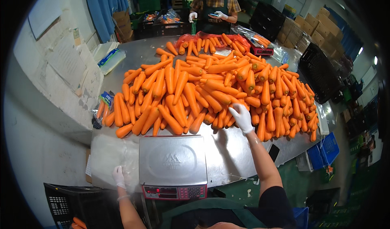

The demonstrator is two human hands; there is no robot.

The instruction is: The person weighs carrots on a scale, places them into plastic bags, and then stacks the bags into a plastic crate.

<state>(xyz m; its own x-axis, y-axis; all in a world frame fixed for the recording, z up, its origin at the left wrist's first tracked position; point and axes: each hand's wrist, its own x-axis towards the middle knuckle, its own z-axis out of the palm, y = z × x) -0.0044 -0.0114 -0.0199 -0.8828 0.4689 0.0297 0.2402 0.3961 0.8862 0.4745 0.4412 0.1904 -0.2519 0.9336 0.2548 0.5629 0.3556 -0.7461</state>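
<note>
A big heap of carrots covers the middle of the metal table. My right hand, in a white glove, reaches to the near edge of the heap, its fingertips at a carrot; whether they grip it I cannot tell. My left hand, gloved too, rests at the near edge of a stack of clear plastic bags; its fingertips touch the film, and I cannot tell if they pinch a bag. Between my hands stands a digital scale with a bare steel pan and a lit display.
Across the table a person in gloves and apron holds a phone, near a red mesh bag and a second scale. Bagged carrots lie at left. Black crates stand lower left; a dark phone lies right of my forearm.
</note>
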